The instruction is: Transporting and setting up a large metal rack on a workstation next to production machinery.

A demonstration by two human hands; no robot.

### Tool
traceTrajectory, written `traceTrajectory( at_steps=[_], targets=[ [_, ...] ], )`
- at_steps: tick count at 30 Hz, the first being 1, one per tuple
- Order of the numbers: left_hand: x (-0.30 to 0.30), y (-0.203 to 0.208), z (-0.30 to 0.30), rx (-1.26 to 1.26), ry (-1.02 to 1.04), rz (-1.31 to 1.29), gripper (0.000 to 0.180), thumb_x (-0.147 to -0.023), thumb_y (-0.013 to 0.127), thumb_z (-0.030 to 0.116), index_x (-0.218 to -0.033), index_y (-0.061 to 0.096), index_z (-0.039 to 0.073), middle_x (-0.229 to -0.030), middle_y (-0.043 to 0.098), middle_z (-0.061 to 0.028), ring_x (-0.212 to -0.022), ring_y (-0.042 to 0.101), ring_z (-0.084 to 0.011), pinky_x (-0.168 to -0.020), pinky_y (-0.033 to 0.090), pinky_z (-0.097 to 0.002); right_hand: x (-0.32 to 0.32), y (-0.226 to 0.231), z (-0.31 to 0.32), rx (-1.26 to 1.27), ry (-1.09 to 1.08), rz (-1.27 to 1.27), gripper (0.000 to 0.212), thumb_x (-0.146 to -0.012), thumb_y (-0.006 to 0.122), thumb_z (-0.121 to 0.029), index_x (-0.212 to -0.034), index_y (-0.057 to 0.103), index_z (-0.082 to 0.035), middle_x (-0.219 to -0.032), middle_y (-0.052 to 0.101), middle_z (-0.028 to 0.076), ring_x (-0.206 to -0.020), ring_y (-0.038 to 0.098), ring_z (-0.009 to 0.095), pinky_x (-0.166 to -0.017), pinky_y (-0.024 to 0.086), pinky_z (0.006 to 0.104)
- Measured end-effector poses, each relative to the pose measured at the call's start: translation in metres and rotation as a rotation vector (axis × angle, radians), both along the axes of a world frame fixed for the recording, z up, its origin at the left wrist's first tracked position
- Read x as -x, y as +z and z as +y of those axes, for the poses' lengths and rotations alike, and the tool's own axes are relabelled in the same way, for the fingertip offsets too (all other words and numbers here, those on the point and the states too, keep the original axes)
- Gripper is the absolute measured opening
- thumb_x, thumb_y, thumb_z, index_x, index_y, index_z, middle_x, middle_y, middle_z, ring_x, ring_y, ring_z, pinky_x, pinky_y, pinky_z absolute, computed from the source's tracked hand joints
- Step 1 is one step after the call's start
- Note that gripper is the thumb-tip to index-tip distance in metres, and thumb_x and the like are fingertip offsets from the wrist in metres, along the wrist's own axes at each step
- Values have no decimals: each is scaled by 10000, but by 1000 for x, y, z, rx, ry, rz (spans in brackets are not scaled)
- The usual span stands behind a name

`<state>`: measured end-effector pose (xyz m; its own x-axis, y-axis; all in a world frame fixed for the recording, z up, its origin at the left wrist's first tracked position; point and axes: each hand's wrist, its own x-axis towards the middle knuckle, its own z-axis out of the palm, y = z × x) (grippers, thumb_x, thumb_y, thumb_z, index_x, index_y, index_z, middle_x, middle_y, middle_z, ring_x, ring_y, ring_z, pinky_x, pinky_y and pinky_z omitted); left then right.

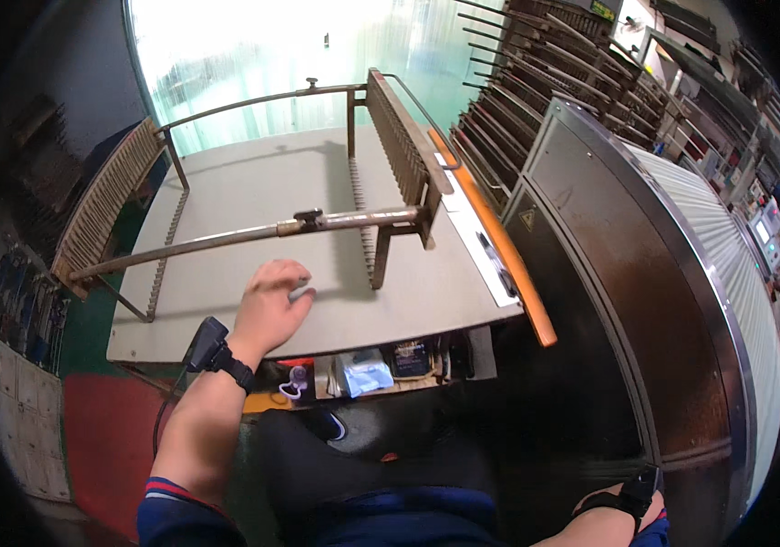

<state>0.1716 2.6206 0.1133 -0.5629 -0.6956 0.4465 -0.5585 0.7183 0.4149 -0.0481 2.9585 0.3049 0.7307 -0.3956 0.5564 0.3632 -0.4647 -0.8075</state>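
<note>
My left hand (pixel 275 299) hovers over the near edge of a pale grey table (pixel 216 196). Its fingers are loosely bent, the thumb stands apart from them, and nothing is between them. Just beyond it stands a metal rack frame (pixel 253 239) with toothed bars, joined by round rods. A clamp knob (pixel 308 217) sits on the near rod, past my fingers. My right wrist (pixel 590 521) shows at the lower right edge under a black strapped device (pixel 636 497); the fingers of that hand are out of sight. Another black device (pixel 212 345) is strapped to my left wrist.
An orange bar (pixel 499 237) runs along the table's right side. Under the tabletop, an open shelf holds a blue-white packet (pixel 364 372) and a dark package (pixel 411 359). A large dark metal cabinet (pixel 590 219) stands close on the right. Stacked toothed racks (pixel 554 64) rise behind it.
</note>
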Motion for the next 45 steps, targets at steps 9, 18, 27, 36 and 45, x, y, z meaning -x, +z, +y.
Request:
traceTrajectory(
  at_steps=[9, 18, 27, 36, 45],
  targets=[
    [-51, -23, 129, 129, -113, 214, 343, -856, 778, 85, -1182, 692, 19, -1211, 705, -187, -1152, 659, -411, -1046, 517, -494, -8, -10, 40, -16, -24, -22, 472, -1103, 548, -430, -946, 697, -11, -1076, 691, 235, -1043, 666, 423, -979, 512, 563],
    [-163, -167, 272, -387, 241, -17, 395, -911, 789, 176, -1261, 678, 31, -1287, 673, -201, -1229, 629, -422, -1082, 496, -504, -23, -24, 38, 6, 156, -65, 440, -1092, 521, -377, -947, 704, -4, -1055, 700, 221, -1022, 671, 405, -969, 510, 528],
    [-179, -185, 313, -405, 263, -15, 362, -959, 752, 174, -1280, 669, 30, -1311, 656, -210, -1238, 615, -443, -1082, 489, -510, -38, -35, 28, 34, 157, 79, 354, -1047, 643, -346, -1048, 738, -5, -1072, 707, 208, -1022, 680, 395, -954, 522, 501],
    [-166, -189, 281, -485, 242, -196, 313, -939, 770, 255, -1182, 728, 62, -1208, 686, -180, -1130, 650, -426, -997, 543, -519, -34, -16, 45, 33, 28, 74, 394, -1071, 621, -365, -1086, 725, 15, -1139, 687, 217, -1026, 674, 404, -963, 526, 526],
    [-167, -186, 288, -569, 472, -357, 335, -956, 758, 395, -940, 660, 75, -984, 692, -163, -977, 694, -424, -841, 573, -544, -12, -110, 5, -19, -440, 572, 273, -1040, 711, -271, -1129, 748, -16, -1122, 763, 161, -1039, 733, 377, -928, 594, 479]
  ],
)
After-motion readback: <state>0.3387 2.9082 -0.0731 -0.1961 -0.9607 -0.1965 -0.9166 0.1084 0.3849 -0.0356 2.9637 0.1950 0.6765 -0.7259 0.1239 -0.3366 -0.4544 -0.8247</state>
